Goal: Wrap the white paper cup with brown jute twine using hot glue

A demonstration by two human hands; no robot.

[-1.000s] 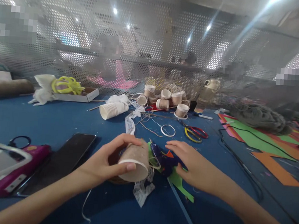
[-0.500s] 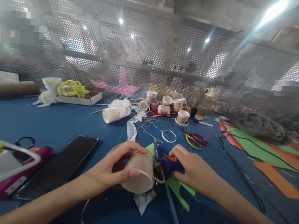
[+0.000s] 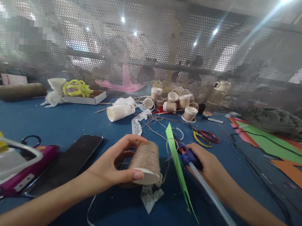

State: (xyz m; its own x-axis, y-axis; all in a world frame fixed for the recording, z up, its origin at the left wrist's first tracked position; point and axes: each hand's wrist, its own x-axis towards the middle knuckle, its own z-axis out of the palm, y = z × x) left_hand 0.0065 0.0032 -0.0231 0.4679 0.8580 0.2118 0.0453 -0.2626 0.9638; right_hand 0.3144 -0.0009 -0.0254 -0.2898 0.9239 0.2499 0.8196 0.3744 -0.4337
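My left hand (image 3: 123, 159) is closed around a paper cup wrapped in brown twine (image 3: 148, 156), tilted so its pale end faces me. A scrap of white lace (image 3: 150, 197) lies below the cup. On the right, my right hand (image 3: 202, 158) grips a blue hot glue gun (image 3: 186, 153), with a long clear glue stick (image 3: 216, 210) running out of its back toward me. Between cup and gun a cut piece of green paper (image 3: 176, 159) stands on edge, close against the gun's nozzle. A loose twine end hangs beside the cup.
At the back stand several small twine-wrapped cups (image 3: 184, 100), stacked paper cups (image 3: 120, 113) and a bottle (image 3: 218, 97). Scissors (image 3: 204, 138) lie beyond my right hand. A phone (image 3: 69, 166) and a magenta case (image 3: 30, 166) are at left, coloured paper (image 3: 275, 139) and a black cable at right.
My right hand has moved slightly right with the glue gun, away from the cup. The green paper has risen on edge. The cup has turned, showing more of its twine side.
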